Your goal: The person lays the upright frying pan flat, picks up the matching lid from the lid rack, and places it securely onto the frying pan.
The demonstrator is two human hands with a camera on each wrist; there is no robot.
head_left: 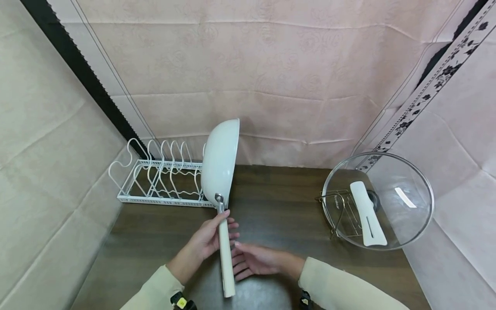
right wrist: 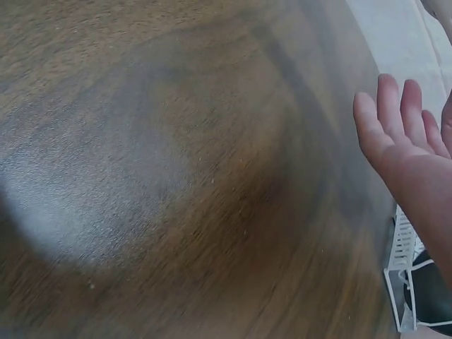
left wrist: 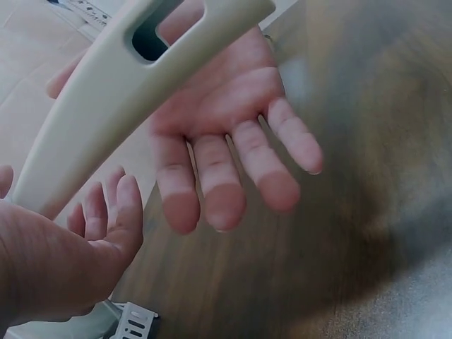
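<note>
A white wok (head_left: pixel 219 163) stands on edge at the right end of the white wire dish rack (head_left: pixel 162 200); whether it rests in a slot I cannot tell. Its long cream handle (head_left: pixel 226 267) points toward me. My left hand (head_left: pixel 209 239) holds the handle near its metal neck, thumb on one side and fingers on the other. In the left wrist view the handle (left wrist: pixel 106 92), with a hanging hole, crosses in front of my right hand (left wrist: pixel 219 120). That hand's fingers are extended and loose beside the handle, gripping nothing.
At the right, a clear glass lid (head_left: pixel 410 181) leans on a wire stand (head_left: pixel 341 215), with a white spatula (head_left: pixel 368 215) in front of it. Cloth-covered walls (head_left: pixel 271 86) enclose the brown wooden tabletop (head_left: pixel 286 202) at the back and both sides.
</note>
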